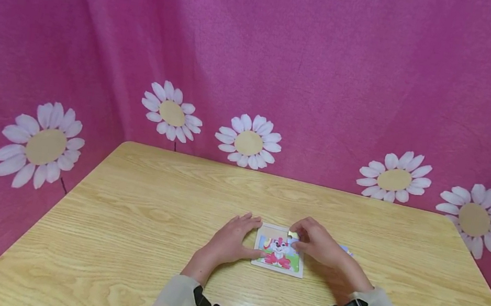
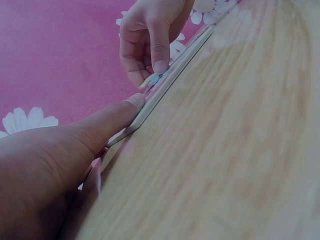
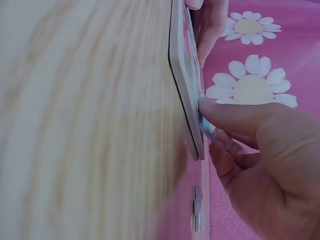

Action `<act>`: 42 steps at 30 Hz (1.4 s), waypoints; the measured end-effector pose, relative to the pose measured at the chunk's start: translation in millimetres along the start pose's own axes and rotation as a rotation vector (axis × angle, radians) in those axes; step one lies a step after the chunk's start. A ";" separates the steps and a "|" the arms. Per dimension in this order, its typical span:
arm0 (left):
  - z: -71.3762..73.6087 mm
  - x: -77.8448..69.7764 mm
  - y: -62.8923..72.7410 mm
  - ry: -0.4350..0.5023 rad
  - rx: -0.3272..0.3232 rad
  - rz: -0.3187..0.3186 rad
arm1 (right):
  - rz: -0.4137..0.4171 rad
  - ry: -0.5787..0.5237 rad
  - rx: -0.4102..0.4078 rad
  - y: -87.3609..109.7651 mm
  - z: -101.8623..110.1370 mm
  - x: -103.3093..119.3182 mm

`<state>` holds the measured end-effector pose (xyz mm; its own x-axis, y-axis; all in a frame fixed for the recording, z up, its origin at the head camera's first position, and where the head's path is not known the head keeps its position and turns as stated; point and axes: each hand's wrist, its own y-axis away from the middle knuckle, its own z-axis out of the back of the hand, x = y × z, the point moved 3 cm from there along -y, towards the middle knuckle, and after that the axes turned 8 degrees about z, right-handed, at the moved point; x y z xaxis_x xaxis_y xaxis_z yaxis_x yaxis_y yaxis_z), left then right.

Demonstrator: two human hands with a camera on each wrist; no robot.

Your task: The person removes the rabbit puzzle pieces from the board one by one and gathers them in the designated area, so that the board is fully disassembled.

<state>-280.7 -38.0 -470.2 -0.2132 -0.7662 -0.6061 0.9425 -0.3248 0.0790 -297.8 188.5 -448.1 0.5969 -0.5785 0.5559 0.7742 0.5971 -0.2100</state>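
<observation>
A small framed jigsaw puzzle point(image 1: 276, 270) with a pink-and-white cartoon animal lies flat on the table, most of its picture filled in. My left hand point(image 1: 230, 241) rests along its left side, fingers extended toward the far left corner and thumb point(image 2: 134, 101) pressing on the frame's surface. At the upper right corner my right hand point(image 1: 319, 242) pinches a small puzzle piece point(image 1: 292, 235) between thumb and fingers. In the right wrist view this piece point(image 3: 207, 127) is tilted, low over the board's edge, partly covered by the fingertips.
Loose puzzle pieces point(image 1: 346, 249) lie just right of the board, partly behind my right hand; the right wrist view shows them point(image 3: 196, 207) low on the tabletop. The wooden table point(image 1: 161, 204) ends at a pink curtain point(image 1: 323, 80) with white daisies. Each wrist wears a black camera strap.
</observation>
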 end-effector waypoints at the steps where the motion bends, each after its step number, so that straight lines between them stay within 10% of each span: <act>1: -0.3 -0.1 0.1 0.001 0.000 0.000 | 0.003 0.003 -0.005 0.6 0.5 -0.1; 42: 0.1 -0.2 0.9 0.000 -0.004 -0.017 | -0.104 -0.028 -0.245 35.9 21.3 -20.9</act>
<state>-279.9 -38.1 -470.0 -0.2293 -0.7605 -0.6076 0.9396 -0.3359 0.0658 -287.0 233.9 -450.1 0.5084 -0.6120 0.6058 0.8607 0.3812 -0.3373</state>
